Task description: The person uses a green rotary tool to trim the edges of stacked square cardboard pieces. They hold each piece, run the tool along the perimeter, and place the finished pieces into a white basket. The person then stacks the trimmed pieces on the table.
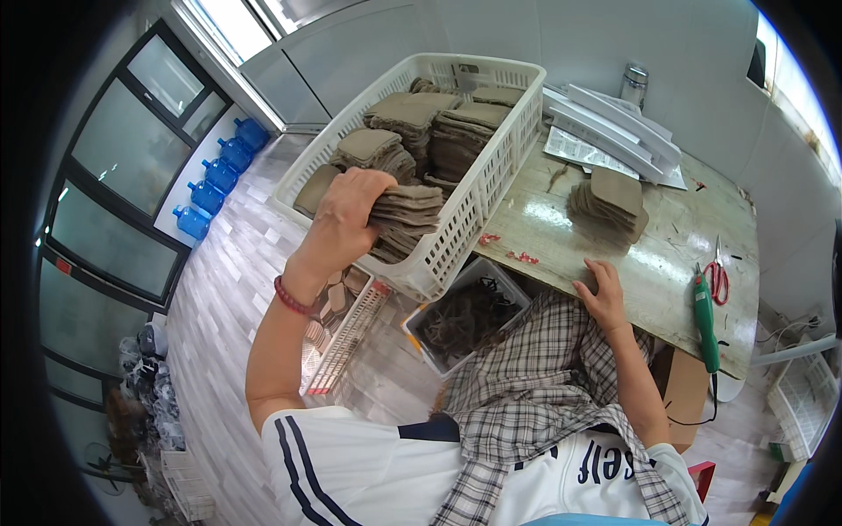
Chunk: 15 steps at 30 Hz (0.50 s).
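Note:
My left hand (348, 210) is closed round one end of a stack of grey-brown flat pads (409, 209) with rounded corners. It is at the near end of a white plastic basket (478, 206), which holds several more piles of such pads (399, 116). The lower part of the gripped stack merges with pads under it, so whether it is lifted clear I cannot tell. My right hand (603, 301) rests at the table's front edge with its fingers apart and nothing in them. Beyond it, a slightly fanned pile of pads (614, 197) sits on the table (548, 223).
On the table's right lie red-handled scissors (718, 279) and a green corded tool (705, 320). White trays (618, 127) and a metal flask (633, 85) stand at the back. Below are a bin of dark scraps (465, 324) and another basket (342, 346).

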### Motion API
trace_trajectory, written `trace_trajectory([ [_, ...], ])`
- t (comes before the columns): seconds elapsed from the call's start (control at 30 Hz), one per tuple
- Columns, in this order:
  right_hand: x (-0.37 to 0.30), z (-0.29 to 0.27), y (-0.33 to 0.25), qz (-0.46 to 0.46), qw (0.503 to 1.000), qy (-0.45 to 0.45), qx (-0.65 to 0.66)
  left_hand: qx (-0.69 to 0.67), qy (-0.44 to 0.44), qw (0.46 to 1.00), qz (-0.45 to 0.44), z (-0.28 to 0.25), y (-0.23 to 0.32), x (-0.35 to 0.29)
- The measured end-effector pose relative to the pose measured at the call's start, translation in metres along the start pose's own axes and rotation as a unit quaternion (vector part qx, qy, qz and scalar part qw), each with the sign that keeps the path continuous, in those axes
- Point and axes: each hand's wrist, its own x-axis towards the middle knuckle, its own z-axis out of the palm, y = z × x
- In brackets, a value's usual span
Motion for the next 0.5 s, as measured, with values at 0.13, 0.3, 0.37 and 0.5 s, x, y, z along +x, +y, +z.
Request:
trace_trajectory([
  [0.13,0.000,0.000,-0.002,-0.001,1.000,0.003,0.018,0.028,-0.106,0.994,-0.011,0.021,-0.043,-0.021],
  [0.3,-0.001,-0.004,-0.002,-0.003,1.000,0.006,0.002,0.008,-0.215,0.977,0.003,0.033,-0.063,-0.012],
  [0.37,-0.001,-0.004,-0.003,-0.005,1.000,0.009,0.001,0.007,-0.296,0.955,0.028,0.044,-0.062,-0.008],
  [0.5,0.000,-0.004,-0.003,-0.018,1.000,0.018,0.003,-0.016,-0.347,0.936,0.057,0.059,-0.061,-0.016],
])
